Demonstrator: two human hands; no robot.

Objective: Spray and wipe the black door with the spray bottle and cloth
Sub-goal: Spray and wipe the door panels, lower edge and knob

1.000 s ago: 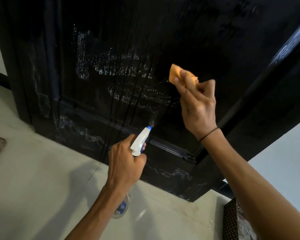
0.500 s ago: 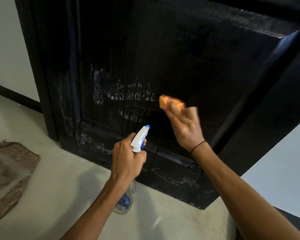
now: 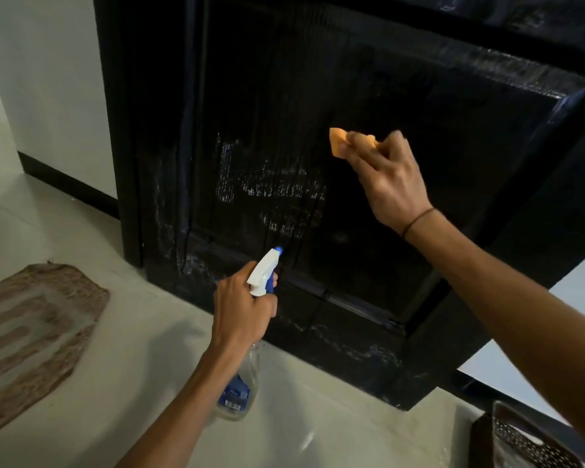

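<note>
The right hand [image 3: 390, 184] is reaching up with the arm extended, its grip closing around the orange cloth [image 3: 348, 143] and pressing it on the black door [image 3: 419, 136] panel. The left hand [image 3: 242, 314] is lower, near the door's bottom, gripping the spray bottle [image 3: 262, 276] with the nozzle pointing at the door. The clear bottle body is hanging below the fist; I cannot tell its content.

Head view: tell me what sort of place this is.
Probably a home doorway or entrance hall. A panelled black door stands in a white wall with a dark skirting board, and a woven doormat lies on the pale tiled floor before it.
</note>
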